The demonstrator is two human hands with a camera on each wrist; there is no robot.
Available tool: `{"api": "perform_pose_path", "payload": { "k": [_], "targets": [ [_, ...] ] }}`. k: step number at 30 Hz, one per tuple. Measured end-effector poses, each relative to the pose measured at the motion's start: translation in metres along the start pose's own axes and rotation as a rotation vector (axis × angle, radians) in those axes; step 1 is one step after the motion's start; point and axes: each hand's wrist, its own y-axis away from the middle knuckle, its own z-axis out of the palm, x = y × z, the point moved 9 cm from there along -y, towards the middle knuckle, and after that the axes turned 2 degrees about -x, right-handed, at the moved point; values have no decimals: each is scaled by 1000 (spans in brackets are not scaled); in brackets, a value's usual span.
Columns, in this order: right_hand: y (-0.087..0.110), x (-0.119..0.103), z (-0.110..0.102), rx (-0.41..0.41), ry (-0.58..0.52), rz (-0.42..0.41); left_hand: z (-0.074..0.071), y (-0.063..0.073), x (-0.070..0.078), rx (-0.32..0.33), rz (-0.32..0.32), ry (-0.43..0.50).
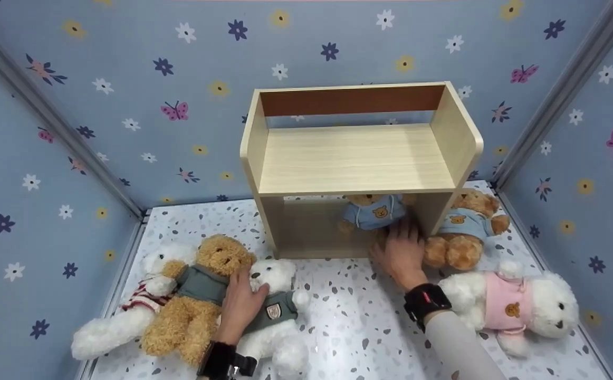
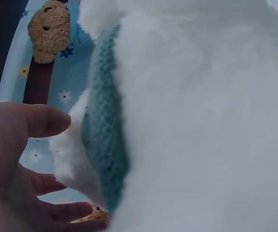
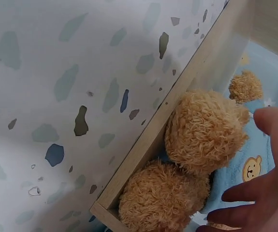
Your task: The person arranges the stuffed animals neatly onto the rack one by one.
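A brown teddy bear in a light blue hoodie (image 1: 379,212) sits in the right part of the shelf's lower compartment, its head partly hidden by the board above. My right hand (image 1: 402,252) reaches in at its lower body, fingers straight against the hoodie (image 3: 219,193). The right wrist view shows its two curly feet (image 3: 204,130) just inside the front edge. At the front left, my left hand (image 1: 243,302) rests on the shoulder of a white teddy bear in a green sweater (image 1: 280,307), thumb near its muzzle, fingers loosely spread.
The pale wooden shelf (image 1: 359,158) stands against the flowered wall. Left of my left hand lie a tan bear in a green shirt (image 1: 201,285) and a white plush in red stripes (image 1: 145,295). At right are a brown bear in blue (image 1: 462,227) and a white bear in pink (image 1: 512,306).
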Motion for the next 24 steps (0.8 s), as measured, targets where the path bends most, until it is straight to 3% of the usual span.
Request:
{"api": "perform_pose_path", "payload": {
  "k": [7, 11, 15, 19, 24],
  "targets": [
    [4, -2, -16, 222, -21, -92, 14, 0, -22, -120, -109, 104],
    [3, 0, -16, 245, -38, -114, 21, 1, -32, -171, -141, 108],
    [-9, 1, -18, 163, -103, -88, 25, -1, -37, -177, -150, 97],
    [-40, 1, -26, 70, -158, -62, 25, -1, -38, -157, -144, 87],
    [-78, 8, -15, -214, -222, 6, 25, 1, -37, -153, -131, 80]
  ]
}}
